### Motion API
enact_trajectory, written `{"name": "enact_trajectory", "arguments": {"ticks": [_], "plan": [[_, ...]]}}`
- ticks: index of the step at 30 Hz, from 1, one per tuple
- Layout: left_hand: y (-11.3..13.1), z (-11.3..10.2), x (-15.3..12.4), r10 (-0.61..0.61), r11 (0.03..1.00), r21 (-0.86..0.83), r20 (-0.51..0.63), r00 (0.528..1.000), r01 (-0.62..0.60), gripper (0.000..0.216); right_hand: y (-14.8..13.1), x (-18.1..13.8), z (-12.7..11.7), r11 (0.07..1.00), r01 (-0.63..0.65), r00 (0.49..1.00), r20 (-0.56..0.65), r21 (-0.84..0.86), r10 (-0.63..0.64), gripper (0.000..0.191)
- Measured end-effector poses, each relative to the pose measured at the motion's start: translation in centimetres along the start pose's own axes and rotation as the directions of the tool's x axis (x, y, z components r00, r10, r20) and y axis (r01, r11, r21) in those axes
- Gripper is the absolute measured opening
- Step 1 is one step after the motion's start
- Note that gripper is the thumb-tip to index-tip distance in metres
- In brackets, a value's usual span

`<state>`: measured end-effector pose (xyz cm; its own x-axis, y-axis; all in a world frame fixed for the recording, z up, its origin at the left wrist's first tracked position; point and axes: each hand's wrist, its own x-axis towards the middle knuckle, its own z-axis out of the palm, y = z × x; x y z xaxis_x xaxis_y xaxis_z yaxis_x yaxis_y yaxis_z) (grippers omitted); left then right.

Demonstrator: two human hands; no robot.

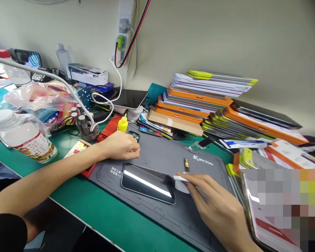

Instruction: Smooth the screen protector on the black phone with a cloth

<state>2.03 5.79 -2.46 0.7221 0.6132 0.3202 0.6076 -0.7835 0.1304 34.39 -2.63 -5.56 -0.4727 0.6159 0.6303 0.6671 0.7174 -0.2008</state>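
Note:
A black smartphone [148,182] lies screen up on a grey work mat [173,210]. My right hand [215,206] rests on the mat just right of the phone, its fingers pinching a small white piece of tissue or film [180,179] at the phone's right end. My left hand [122,145] sits curled at the mat's far left edge, fingers closed near a small dark part [134,134]; what it holds is hidden. A tiny brass piece [186,164] lies on the mat beyond my right hand.
Stacks of orange, grey and yellow-green flat packages [212,101] fill the back right. A yellow bottle [123,124], a tool holder [86,126], white cables, a tablet [130,98], a drink bottle [23,134] and plastic bags crowd the left. The green table [107,213] edge runs along the front.

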Motion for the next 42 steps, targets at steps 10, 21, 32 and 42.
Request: {"name": "enact_trajectory", "arguments": {"ticks": [10, 21, 32, 42], "plan": [[0.1, 0.3, -0.2, 0.061, 0.992, 0.104, 0.03, 0.998, -0.064, 0.034, -0.4, 0.0, -0.1, 0.979, 0.123, 0.992, 0.038, -0.162, -0.119, 0.033], [-0.6, -0.5, 0.0, 0.157, 0.982, 0.105, -0.006, 0.988, -0.155, 0.031, -0.6, 1.1, -0.1, 0.993, 0.075, 0.995, 0.071, -0.092, -0.068, 0.02], [-0.8, -0.6, 0.3, 0.185, 0.973, 0.142, -0.009, 0.983, -0.182, 0.036, -1.2, 1.7, -1.1, 0.993, 0.096, 0.994, 0.057, -0.074, -0.092, 0.02], [-0.8, -0.7, 0.4, 0.191, 0.969, 0.157, 0.001, 0.982, -0.189, 0.037, -1.6, 2.0, -1.5, 0.996, 0.084, 0.988, 0.127, 0.0, -0.083, 0.021]]}}
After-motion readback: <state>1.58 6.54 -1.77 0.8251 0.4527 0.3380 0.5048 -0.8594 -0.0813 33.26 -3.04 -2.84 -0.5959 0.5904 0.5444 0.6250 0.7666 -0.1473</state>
